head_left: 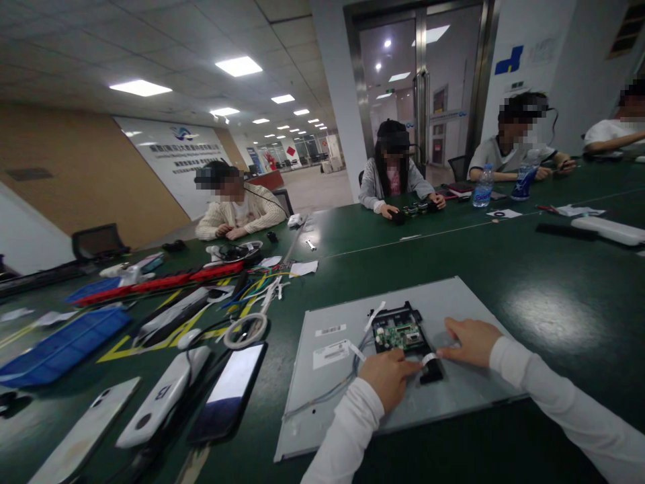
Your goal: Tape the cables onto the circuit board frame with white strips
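A circuit board lies on a grey panel before you. Your hands are apart: left hand pointing at a white strip, grip unclear; right hand spread beside it. You seem to be settling the strip; next calls for steady fingertips.

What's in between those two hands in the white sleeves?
In the head view, a small white strip and part of the black frame lie between the left hand and the right hand.
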{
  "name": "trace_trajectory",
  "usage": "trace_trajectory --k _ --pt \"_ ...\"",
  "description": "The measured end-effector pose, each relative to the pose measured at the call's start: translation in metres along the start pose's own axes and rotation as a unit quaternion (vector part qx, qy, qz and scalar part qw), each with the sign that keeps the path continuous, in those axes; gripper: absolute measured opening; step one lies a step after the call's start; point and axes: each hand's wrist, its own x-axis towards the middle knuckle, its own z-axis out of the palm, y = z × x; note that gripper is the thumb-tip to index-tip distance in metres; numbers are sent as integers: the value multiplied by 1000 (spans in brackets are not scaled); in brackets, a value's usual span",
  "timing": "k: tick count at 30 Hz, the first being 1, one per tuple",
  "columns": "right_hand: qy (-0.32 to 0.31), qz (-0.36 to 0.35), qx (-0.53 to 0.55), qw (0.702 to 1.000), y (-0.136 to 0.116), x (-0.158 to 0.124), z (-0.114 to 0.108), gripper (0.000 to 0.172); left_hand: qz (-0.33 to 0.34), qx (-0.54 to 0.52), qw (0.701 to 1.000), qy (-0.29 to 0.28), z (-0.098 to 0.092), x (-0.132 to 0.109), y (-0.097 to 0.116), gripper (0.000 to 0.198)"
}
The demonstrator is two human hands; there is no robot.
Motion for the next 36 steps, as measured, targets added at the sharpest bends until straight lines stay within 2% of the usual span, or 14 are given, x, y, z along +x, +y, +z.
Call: trace_trajectory --k 13,25,32,36 --pt "-9 -9 21 1000 6 4 2 42 -9 -7 1000 -14 -5 -2 0 39" --pt "1 -46 47 998 14 8 6 33 1 -14 1000 -16 -2 -3 -5 39" --pt "-23 -39 75 996 15 8 5 30 -8 -18 1000 -21 0 -3 -7 38" --pt "-14 -45 76 996 15 9 5 27 -8 -31 999 -16 0 -4 -9 38"
